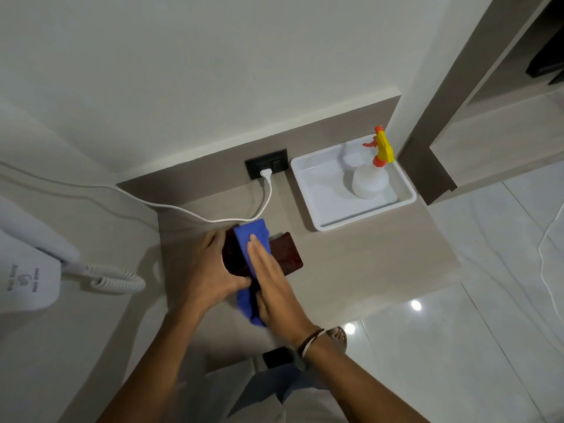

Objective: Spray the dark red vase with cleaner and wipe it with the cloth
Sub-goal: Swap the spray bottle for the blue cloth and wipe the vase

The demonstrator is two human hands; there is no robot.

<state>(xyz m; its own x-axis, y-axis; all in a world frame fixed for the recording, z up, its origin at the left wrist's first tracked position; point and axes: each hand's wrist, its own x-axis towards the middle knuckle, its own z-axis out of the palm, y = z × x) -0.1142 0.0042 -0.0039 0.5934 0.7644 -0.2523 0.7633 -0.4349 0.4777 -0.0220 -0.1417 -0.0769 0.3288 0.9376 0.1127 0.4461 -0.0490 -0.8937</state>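
The dark red vase (pixel 287 253) stands on the beige counter (pixel 366 264), seen from above. My left hand (pixel 207 267) grips its left side. A blue cloth (pixel 251 239) lies draped over the vase's top and hangs down toward me. My right hand (pixel 268 279) presses flat on the cloth with its fingers stretched out. The white spray bottle (pixel 370 180) with a yellow and orange trigger head stands apart in a white tray (pixel 320 206) at the back right.
A black wall socket (pixel 276 163) behind the vase holds a white plug, and its cable (pixel 171 206) runs left along the counter. A white wall-mounted hair dryer (pixel 27 270) with a coiled cord sits at the left. Glossy floor tiles lie to the right.
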